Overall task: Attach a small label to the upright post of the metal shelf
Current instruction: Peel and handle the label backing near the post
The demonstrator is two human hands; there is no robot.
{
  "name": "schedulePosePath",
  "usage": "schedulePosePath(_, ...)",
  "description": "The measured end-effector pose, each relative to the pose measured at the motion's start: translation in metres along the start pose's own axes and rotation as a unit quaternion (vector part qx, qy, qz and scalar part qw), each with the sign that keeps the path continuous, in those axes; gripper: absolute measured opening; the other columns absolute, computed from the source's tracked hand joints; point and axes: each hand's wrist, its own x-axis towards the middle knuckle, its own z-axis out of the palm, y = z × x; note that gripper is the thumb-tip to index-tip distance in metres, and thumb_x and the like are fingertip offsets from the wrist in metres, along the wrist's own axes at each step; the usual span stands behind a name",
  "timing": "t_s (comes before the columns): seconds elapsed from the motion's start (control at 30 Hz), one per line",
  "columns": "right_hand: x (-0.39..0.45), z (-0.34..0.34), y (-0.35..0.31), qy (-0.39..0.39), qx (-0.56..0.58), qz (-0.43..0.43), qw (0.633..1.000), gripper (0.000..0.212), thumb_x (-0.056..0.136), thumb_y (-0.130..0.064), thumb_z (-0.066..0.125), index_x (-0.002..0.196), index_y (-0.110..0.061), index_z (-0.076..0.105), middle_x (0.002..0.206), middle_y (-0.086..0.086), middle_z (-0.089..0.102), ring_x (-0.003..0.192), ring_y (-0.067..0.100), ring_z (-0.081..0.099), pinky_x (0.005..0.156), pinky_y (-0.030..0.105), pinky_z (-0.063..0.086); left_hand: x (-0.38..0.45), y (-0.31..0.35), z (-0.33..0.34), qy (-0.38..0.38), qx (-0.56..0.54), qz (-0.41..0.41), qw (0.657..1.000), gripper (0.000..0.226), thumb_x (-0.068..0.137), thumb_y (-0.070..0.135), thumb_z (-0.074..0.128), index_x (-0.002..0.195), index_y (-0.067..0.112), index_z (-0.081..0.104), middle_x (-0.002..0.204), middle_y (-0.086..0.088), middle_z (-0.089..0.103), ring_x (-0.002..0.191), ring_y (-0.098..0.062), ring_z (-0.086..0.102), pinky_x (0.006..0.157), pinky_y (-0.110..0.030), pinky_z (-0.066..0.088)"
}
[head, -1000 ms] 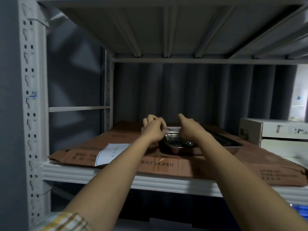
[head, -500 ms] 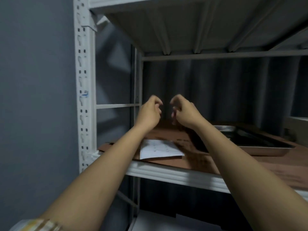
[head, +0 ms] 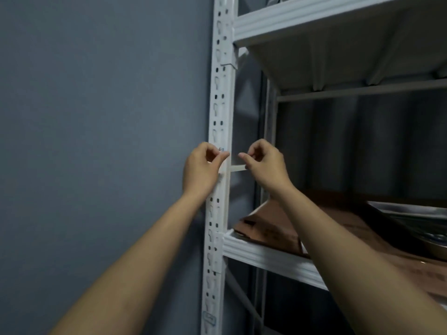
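Observation:
The white perforated upright post of the metal shelf runs from top to bottom in the middle of the view. My left hand is raised in front of the post, its thumb and forefinger pinched together right at the post's face. Just to the right of the post, my right hand also pinches with thumb and forefinger. The small label shows only as a pale sliver at my right fingertips and is mostly hidden. A small blue mark sits on the post just above my left fingertips.
A grey wall fills the left. The white shelf rail carries flattened brown cardboard and a metal tray at the right. Another shelf is overhead. A thin crossbar passes between my hands. A sticker sits low on the post.
Both hands rose from the tray on the shelf and moved left to the front post. The view turned left and up, so the post now stands in the centre.

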Motion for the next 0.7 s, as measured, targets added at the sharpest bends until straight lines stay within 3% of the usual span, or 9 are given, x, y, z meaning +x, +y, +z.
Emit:
schedulePosePath(0.07,0.004,0.013,-0.003,0.011,-0.010,-0.013,1.000,0.007,0.087,-0.015,0.068,0.087,-0.014,0.061,0.081,0.001,0.063,0.078,0.018,0.061,0.073,0.031,0.051,0.005,-0.005,-0.011,0.000,-0.042,-0.020,0.999,0.017,0.083,0.015,0.070,0.071,0.022,0.060,0.071,0.010,0.063,0.070,-0.005,0.059,0.067,-0.014,0.045)
schedulePosePath(0.13,0.008,0.023,-0.003,0.012,0.001,-0.023,1.000,0.009,0.088,-0.010,0.064,0.096,-0.014,0.063,0.091,-0.002,0.064,0.086,0.012,0.060,0.079,0.024,0.051,0.009,-0.011,-0.017,-0.009,-0.079,-0.034,0.996,0.011,0.086,0.007,0.064,0.078,0.015,0.066,0.076,0.007,0.066,0.075,-0.007,0.063,0.071,-0.013,0.047)
schedulePosePath(0.3,0.009,0.046,0.001,0.046,0.013,-0.055,0.997,0.016,0.091,-0.007,0.058,0.104,-0.014,0.063,0.106,0.002,0.060,0.092,0.010,0.059,0.086,0.026,0.052,0.010,-0.024,-0.023,-0.007,-0.112,-0.049,0.992,0.028,0.093,0.004,0.052,0.077,0.024,0.063,0.079,0.010,0.067,0.073,0.005,0.063,0.067,-0.012,0.046)
schedulePosePath(0.43,0.001,0.057,-0.005,0.030,0.015,-0.147,0.989,0.010,0.087,-0.012,0.067,0.095,-0.011,0.073,0.090,-0.004,0.062,0.078,0.005,0.060,0.073,0.011,0.047,0.007,-0.027,-0.027,-0.021,-0.139,-0.060,0.988,0.022,0.093,0.007,0.054,0.083,0.022,0.065,0.082,0.011,0.067,0.073,0.009,0.061,0.071,-0.012,0.048)
schedulePosePath(0.57,-0.004,0.065,-0.011,0.004,0.052,-0.111,0.992,0.010,0.084,-0.019,0.072,0.092,-0.016,0.076,0.088,-0.003,0.071,0.082,0.008,0.065,0.076,0.025,0.054,0.002,-0.028,-0.028,-0.012,-0.155,-0.075,0.985,0.018,0.093,0.010,0.056,0.086,0.024,0.067,0.084,0.012,0.068,0.076,0.008,0.062,0.076,-0.016,0.050)
schedulePosePath(0.7,-0.007,0.061,-0.014,-0.001,0.063,-0.101,0.993,0.011,0.088,-0.017,0.067,0.094,-0.015,0.076,0.084,-0.006,0.070,0.081,0.006,0.066,0.075,0.022,0.053,-0.001,-0.024,-0.029,0.004,-0.129,-0.053,0.990,0.018,0.091,0.012,0.059,0.082,0.025,0.067,0.081,0.010,0.068,0.077,0.003,0.062,0.074,-0.015,0.048)
